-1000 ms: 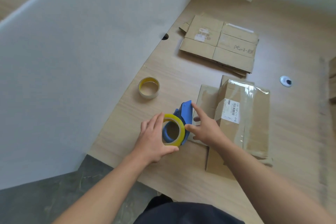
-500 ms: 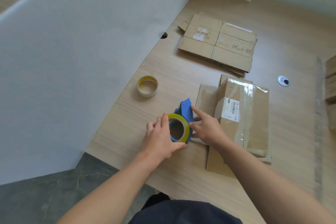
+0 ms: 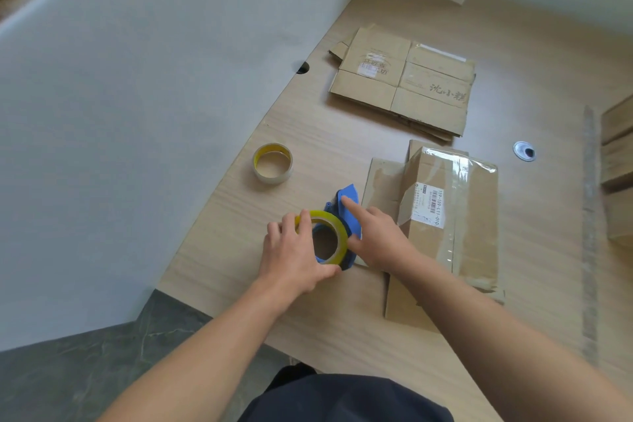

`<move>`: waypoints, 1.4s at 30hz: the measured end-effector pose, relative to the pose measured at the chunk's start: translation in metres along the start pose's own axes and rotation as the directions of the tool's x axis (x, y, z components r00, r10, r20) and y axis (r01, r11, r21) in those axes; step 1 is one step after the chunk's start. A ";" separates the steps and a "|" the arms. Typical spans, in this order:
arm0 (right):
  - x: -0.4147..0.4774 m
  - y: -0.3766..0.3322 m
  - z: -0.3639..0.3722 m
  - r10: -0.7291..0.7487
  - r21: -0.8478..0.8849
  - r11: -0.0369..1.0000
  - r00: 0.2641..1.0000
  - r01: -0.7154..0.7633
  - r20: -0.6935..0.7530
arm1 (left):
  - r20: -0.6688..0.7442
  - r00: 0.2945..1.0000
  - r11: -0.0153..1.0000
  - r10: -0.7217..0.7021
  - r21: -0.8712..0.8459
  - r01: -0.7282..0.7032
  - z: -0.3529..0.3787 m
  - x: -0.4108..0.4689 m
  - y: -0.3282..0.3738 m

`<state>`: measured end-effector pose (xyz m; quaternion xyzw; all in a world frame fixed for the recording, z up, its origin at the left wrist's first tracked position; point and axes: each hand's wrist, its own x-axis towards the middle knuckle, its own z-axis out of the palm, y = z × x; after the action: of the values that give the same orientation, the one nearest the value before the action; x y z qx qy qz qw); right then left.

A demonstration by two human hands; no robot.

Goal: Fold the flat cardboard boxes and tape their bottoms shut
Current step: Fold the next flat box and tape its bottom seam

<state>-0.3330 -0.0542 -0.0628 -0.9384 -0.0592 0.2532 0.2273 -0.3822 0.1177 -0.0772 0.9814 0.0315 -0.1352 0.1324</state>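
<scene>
Our left fingers (image 3: pixel 287 226) curl over the far rim of the roll (image 3: pixel 337 228), with the thumb under its near edge, so the left hand (image 3: pixel 294 260) grips it round the outside. The right index finger (image 3: pixel 352 207) lies straight along the top of the blue dispenser (image 3: pixel 350 193). The thumb presses its near face beside the roll, and the other fingers are hidden behind it. We judge that the right hand (image 3: pixel 380 240) is pinching the dispenser to steady it.

The roll sits on the dispenser's hub, and both stand on the table (image 3: pixel 222 250) just left of the box (image 3: pixel 476 216).

We expect the roll to be light and rigid, with a slick outer face, so the rim grip suits it. The dispenser looks like thin, light plastic that would skid if it were not held. We cannot make out its cutter, so we would hold it by the flat side.

The box lies flat, touching the right wrist. It should be light, stiff across its panels and weak at the creases, and its glossy old tape looks slippery. We would take it by bare flap edges.

A stack (image 3: pixel 404 86) of flat boxes waits further back, well apart. A spare roll (image 3: pixel 272 177) lies near the dispenser.
</scene>
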 end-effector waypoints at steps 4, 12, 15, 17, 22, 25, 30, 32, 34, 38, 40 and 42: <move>-0.002 -0.002 0.002 0.029 -0.002 1.000 1.000 -0.029 -0.011 | -0.019 0.999 0.999 -0.038 0.029 0.039 -0.010 0.003 -0.022; -0.006 -0.001 0.009 0.054 0.188 0.981 0.998 -0.044 -0.045 | -0.074 0.997 1.000 -0.011 -0.027 0.009 -0.023 0.005 -0.035; -0.011 0.000 0.009 0.046 0.236 0.971 0.998 -0.037 -0.033 | -0.055 0.997 0.995 0.058 -0.080 -0.062 -0.019 0.002 -0.024; -0.014 0.002 0.008 0.037 0.256 0.966 0.999 -0.034 -0.009 | -0.039 0.995 0.993 0.089 -0.081 -0.091 -0.016 0.004 -0.014; -0.015 0.004 0.000 0.043 0.325 0.945 0.999 -0.050 0.028 | 0.039 0.997 0.997 0.073 -0.010 -0.072 -0.004 0.010 -0.004; -0.018 0.003 0.001 0.030 0.333 0.942 0.999 -0.039 0.032 | 0.058 0.997 0.997 0.058 0.050 -0.061 0.005 0.012 -0.004; -0.020 0.005 0.007 0.013 0.310 0.951 1.000 -0.009 -0.009 | 0.083 0.993 0.994 0.083 0.060 -0.088 0.018 0.010 -0.014; -0.018 0.007 0.007 -0.012 0.246 0.969 0.996 0.032 -0.084 | 0.083 0.992 0.993 0.096 0.064 -0.101 0.021 0.009 -0.019; -0.010 0.004 0.001 -0.060 0.163 0.982 0.980 0.091 -0.189 | 0.083 0.992 0.992 0.100 0.069 -0.106 0.022 0.009 -0.021; 0.020 -0.011 -0.023 -0.158 0.098 0.979 0.966 0.181 -0.203 | 0.076 0.993 0.995 0.092 0.029 -0.094 0.023 0.009 -0.020; 0.035 -0.015 -0.034 -0.172 0.076 0.981 0.982 0.178 -0.076 | 0.069 0.994 0.997 0.082 0.004 -0.083 0.023 0.009 -0.020; 0.044 -0.014 -0.038 -0.164 0.031 0.986 0.984 0.162 0.074 | 0.061 0.996 0.998 0.059 -0.016 -0.058 0.024 0.008 -0.019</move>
<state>-0.2757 -0.0465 -0.0468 -0.9173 -0.1411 0.2701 0.2563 -0.3822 0.1301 -0.1063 0.9763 -0.0002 -0.1611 0.1442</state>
